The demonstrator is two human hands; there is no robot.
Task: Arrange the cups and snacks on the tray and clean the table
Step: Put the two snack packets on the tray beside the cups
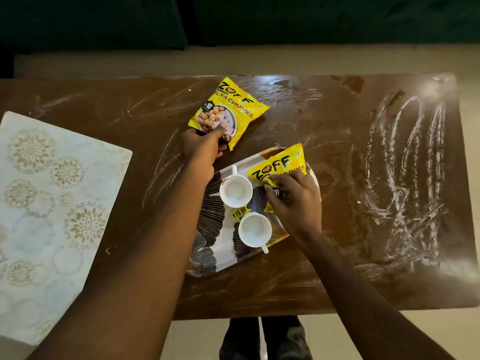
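A patterned tray [207, 245] lies on the brown table [350, 152] in front of me. Two white cups stand on it, one [235, 191] toward the far side and one [255, 229] nearer me. My right hand [296, 203] grips a yellow soya chunks packet [279, 165] that lies on the tray's far right part. A second yellow packet [228, 110] lies on the table beyond the tray, and my left hand [204, 149] pinches its near corner.
A pale floral placemat [52, 203] covers the table's left end. White smear marks streak the tabletop [405, 178] at the right. A dark sofa [233, 19] stands beyond the table's far edge. My legs [262, 339] show below the near edge.
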